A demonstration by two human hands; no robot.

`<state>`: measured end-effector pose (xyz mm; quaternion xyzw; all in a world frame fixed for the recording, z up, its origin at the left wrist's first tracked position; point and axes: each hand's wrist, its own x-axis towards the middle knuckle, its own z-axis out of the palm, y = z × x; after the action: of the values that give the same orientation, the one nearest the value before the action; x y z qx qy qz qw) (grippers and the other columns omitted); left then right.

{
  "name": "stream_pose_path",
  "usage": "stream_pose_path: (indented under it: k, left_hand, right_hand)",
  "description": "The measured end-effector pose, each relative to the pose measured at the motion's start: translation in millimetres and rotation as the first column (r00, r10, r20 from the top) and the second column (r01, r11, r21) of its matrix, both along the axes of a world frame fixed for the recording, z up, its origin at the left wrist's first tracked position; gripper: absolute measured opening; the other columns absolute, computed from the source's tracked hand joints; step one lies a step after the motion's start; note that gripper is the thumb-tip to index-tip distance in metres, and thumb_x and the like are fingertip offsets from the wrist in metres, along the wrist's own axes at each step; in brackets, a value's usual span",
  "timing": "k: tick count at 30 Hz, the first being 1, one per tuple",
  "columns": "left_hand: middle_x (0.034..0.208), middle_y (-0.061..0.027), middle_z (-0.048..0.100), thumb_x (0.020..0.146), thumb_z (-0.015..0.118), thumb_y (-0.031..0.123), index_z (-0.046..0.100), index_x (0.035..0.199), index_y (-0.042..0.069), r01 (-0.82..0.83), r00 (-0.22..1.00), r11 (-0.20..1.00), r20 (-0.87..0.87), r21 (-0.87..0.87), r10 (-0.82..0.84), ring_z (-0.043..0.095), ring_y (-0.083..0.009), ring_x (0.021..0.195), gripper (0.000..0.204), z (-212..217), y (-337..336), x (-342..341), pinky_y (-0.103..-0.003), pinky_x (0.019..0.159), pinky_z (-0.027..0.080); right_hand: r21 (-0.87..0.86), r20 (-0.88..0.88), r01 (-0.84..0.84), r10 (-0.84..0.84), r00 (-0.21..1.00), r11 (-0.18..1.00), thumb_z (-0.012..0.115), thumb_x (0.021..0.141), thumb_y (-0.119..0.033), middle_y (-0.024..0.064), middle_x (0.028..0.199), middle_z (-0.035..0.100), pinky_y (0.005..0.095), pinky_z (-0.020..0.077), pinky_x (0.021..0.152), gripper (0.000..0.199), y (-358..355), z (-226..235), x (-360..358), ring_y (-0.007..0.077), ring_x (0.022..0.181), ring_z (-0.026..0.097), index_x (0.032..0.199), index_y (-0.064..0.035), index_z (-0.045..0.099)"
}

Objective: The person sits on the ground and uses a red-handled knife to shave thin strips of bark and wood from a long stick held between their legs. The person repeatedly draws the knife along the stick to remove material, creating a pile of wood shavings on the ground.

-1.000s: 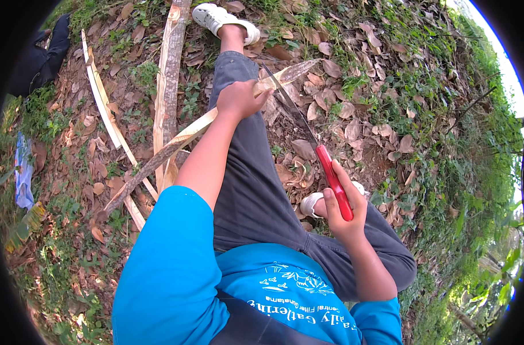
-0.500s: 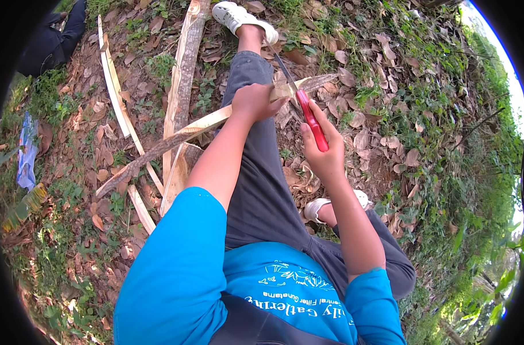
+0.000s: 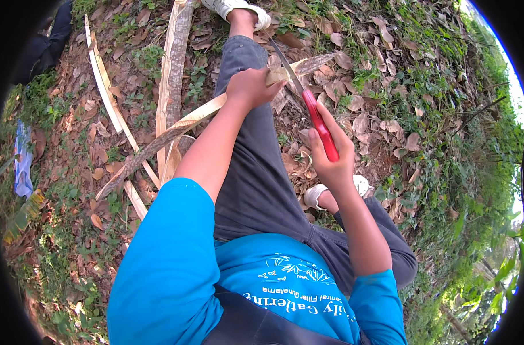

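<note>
My left hand (image 3: pixel 250 88) is closed around a long split wood strip (image 3: pixel 201 111), pale on one face with bark on the other. The strip runs from the lower left, across my outstretched leg, to a tapered end on the right. My right hand (image 3: pixel 336 158) grips the red handle of a pruning saw (image 3: pixel 319 123). Its narrow dark blade points up and left, lying across the strip just right of my left hand. Whether the teeth are in the wood I cannot tell.
A bark-covered log (image 3: pixel 175 63) and thin pale wood strips (image 3: pixel 105 92) lie left of my leg. A blue plastic bag (image 3: pixel 22 161) is farther left. Someone's dark-clothed leg (image 3: pixel 49 43) shows at the upper left. Dry leaves and plants cover the ground.
The saw and my right hand have shifted slightly down and right, drawing the blade back across the strip. My left hand keeps hold of the strip; the whole view has shifted a little.
</note>
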<state>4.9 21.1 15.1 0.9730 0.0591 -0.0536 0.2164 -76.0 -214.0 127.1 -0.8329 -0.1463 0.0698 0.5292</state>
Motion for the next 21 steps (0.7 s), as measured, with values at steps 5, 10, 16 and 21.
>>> stream_pose_path:
  k: [5,10,16,21]
  left_hand:
    - [0.096,-0.0215,0.076,0.093,0.061,0.063,0.074,0.113,0.010,-0.010,0.999,1.000,0.037,-0.006,0.010,0.074,-0.0412,0.094,0.058,3.6,7.2,4.6,-0.052,0.083,0.059]
    - [0.099,-0.0203,0.077,0.094,0.058,0.068,0.075,0.112,0.010,-0.018,1.000,0.999,-0.025,-0.035,0.018,0.074,-0.0406,0.097,0.063,5.2,8.9,9.6,-0.052,0.086,0.058]
    - [0.102,-0.0161,0.078,0.093,0.054,0.075,0.076,0.113,0.012,-0.049,0.998,0.998,-0.041,0.029,0.050,0.076,-0.0355,0.098,0.069,-7.8,5.6,14.2,-0.049,0.084,0.060]
    - [0.099,-0.0200,0.077,0.093,0.055,0.075,0.075,0.114,0.009,-0.060,0.998,0.997,-0.035,-0.042,0.058,0.075,-0.0388,0.097,0.072,-2.5,3.3,5.6,-0.051,0.084,0.059]
  right_hand:
    - [0.091,0.049,0.011,-0.015,0.999,0.996,0.067,0.101,-0.010,0.0095,0.116,0.072,0.0257,0.0508,0.083,0.052,57.4,-28.7,64.3,0.0092,0.094,0.062,0.152,-0.0079,0.056]
    - [0.068,-0.058,0.014,-0.010,0.998,0.998,0.067,0.101,-0.010,0.0115,0.120,0.072,0.0266,0.0514,0.086,0.053,22.4,-29.6,21.7,0.0104,0.099,0.064,0.153,-0.0089,0.055]
    - [-0.128,0.055,-0.049,0.056,0.997,0.991,0.067,0.097,-0.004,0.0221,0.129,0.072,0.0290,0.0531,0.092,0.056,-70.8,26.1,-71.3,0.0161,0.105,0.071,0.152,-0.0019,0.053]
    - [-0.099,0.000,-0.041,0.041,0.999,0.994,0.069,0.097,-0.007,0.0198,0.127,0.074,0.0287,0.0535,0.091,0.055,-68.0,48.0,-57.4,0.0137,0.103,0.071,0.150,-0.0034,0.056]
